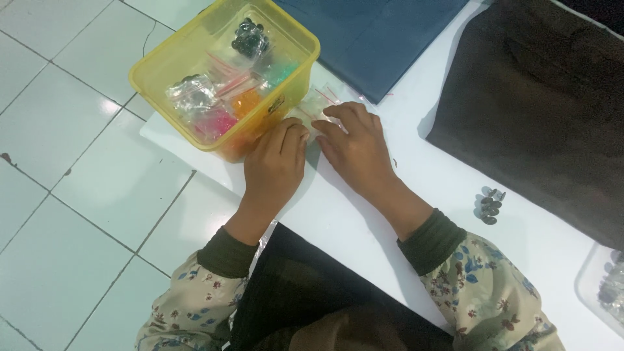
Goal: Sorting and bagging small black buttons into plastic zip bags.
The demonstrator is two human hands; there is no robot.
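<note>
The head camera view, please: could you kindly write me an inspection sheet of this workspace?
Surface: white table, set over a pale tiled floor.
Job's things: small clear bag with red seal, lying flat beside the yellow box, which holds bags of black, clear, pink, orange and green beads.
Clutter: a cluster of dark buttons; a clear tray at the right edge.
Hands: left hand and right hand both rest on the clear bag, fingers pressing it down.
Cables: nothing seen.
Surroundings: blue cloth and dark brown cloth on the table; black cloth on the lap.
</note>
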